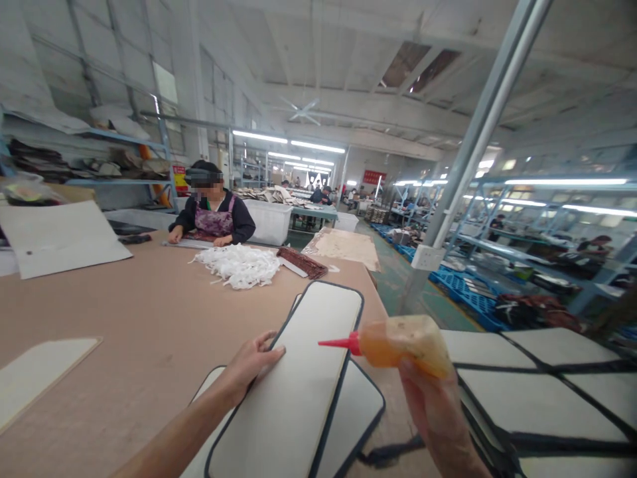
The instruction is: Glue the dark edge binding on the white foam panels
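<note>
My left hand (259, 362) grips the left edge of a long cream panel (303, 365) with dark edging and rounded corners, thumb on its face. The panel is tilted above another dark-edged cream panel (361, 398), which shows beneath it on both sides. In my right hand (425, 395) is a squeeze bottle (403, 342) of amber liquid. Its red nozzle (341, 342) points left over the upper part of the long panel. From this angle I cannot tell whether the tip touches the surface.
Across the brown table (149, 318) sits a co-worker (213, 212). Near them lie a heap of white strips (241, 265) and a brown woven piece (303, 261). Cream panels (542, 398) with dark strips lie at right. A metal post (468, 159) rises beyond the table's right edge.
</note>
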The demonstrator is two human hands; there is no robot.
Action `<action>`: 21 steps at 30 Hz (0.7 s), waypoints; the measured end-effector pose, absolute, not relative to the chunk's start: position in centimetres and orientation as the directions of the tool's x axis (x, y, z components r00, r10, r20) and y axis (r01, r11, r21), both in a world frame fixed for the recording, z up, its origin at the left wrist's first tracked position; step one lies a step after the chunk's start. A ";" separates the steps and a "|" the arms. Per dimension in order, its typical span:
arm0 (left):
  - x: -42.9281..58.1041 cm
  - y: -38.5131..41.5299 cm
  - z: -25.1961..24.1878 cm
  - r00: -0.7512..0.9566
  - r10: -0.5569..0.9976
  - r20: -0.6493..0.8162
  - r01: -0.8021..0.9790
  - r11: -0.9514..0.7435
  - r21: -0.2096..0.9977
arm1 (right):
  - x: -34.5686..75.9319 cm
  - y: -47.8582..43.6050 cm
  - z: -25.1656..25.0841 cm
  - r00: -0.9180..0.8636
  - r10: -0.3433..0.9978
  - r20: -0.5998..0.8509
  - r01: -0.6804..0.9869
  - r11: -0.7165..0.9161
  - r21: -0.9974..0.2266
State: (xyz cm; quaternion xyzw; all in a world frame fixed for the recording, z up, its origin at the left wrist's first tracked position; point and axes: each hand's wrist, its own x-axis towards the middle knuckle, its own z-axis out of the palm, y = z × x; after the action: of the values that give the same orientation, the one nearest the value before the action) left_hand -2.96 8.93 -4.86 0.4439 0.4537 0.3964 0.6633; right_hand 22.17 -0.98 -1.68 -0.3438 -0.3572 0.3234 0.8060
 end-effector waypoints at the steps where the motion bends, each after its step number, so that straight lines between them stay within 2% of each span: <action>1: -2.8 8.7 -4.9 0.310 0.922 -0.231 -0.118 0.279 0.953 | 22.3 -0.3 -1.4 0.544 0.763 0.349 -0.284 0.558 -0.779; 5: -2.6 8.2 -4.4 0.390 0.901 -0.191 -0.119 0.254 0.960 | 22.6 1.1 -1.6 0.546 0.758 0.358 -0.276 0.566 -0.776; 10: -2.9 8.2 -4.3 0.457 0.847 -0.270 -0.158 0.376 0.913 | 22.8 0.9 -2.5 0.536 0.757 0.374 -0.280 0.577 -0.767; 17: -3.1 8.2 -4.8 0.456 0.829 -0.325 -0.187 0.446 0.875 | 22.9 1.2 -3.9 0.562 0.744 0.362 -0.230 0.561 -0.795; 21: -3.3 8.2 -4.7 0.466 0.829 -0.310 -0.220 0.448 0.867 | 23.1 1.7 -4.4 0.586 0.732 0.346 -0.196 0.543 -0.817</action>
State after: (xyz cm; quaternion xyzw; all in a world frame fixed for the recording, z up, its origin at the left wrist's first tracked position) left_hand -3.33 8.15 -4.73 0.3960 0.3842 0.3454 0.7591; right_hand 23.14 1.67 -4.43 -0.3815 -0.3517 0.2883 0.8048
